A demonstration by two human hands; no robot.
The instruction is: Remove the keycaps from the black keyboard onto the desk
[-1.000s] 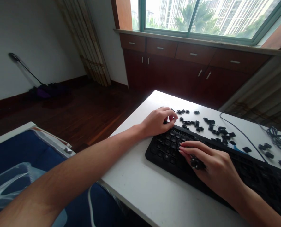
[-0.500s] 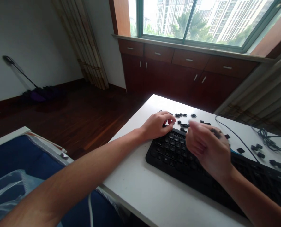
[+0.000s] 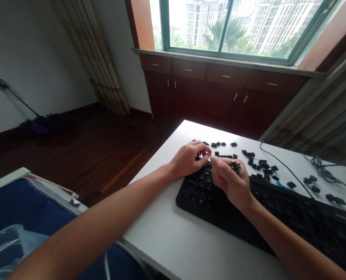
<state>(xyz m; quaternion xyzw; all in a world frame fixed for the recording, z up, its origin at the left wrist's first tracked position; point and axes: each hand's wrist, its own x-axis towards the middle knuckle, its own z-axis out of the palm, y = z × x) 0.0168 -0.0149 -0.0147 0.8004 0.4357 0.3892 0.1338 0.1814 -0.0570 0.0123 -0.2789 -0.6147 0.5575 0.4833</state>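
My left hand (image 3: 189,158) rests at the top left corner of a black keyboard (image 3: 219,217). Its fingers curl towards the thumb, and I cannot make out what is between them. Close by, my right hand (image 3: 233,177) is closed above the keyboard's left part, thumb and forefinger near the left fingertips. A small dark thing (image 3: 235,167) with shiny spots shows in its curled fingers; its kind is unclear. Loose black keycaps (image 3: 266,171) are scattered on the table behind the keyboard. A thin blue piece (image 3: 285,186) lies at its back edge, partly hidden.
The white table (image 3: 161,229) has its left edge under my left forearm. A black cable (image 3: 286,163) runs to a coiled bundle (image 3: 321,167) at the right. A blue fabric item with a zip (image 3: 53,200) stands at the lower left. Wooden cabinets (image 3: 190,93) line the window wall.
My right hand has moved left and slightly down, to my left fingertips, uncovering more keycaps behind the keyboard. My left hand stays at the keyboard's corner. The view has shifted slightly.
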